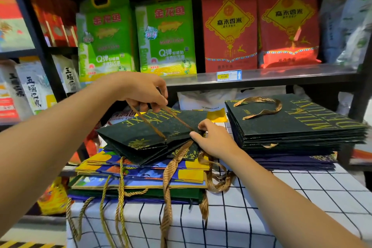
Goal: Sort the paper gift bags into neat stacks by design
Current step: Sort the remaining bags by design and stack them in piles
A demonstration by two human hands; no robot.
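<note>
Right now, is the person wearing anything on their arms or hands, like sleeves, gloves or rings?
No. Both forearms are bare as far as the picture shows, with no sleeves in view. The left hand and right hand have no gloves, and no rings, watch or bracelets show.

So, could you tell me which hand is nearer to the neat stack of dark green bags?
Right. The right hand pinches the loose green bag just beside the stack; the left hand lifts its ribbon handle farther away.

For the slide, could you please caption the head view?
Left hand pinches the ribbon handle of a dark green bag while right hand grips its edge, beside the matching stack.
</note>
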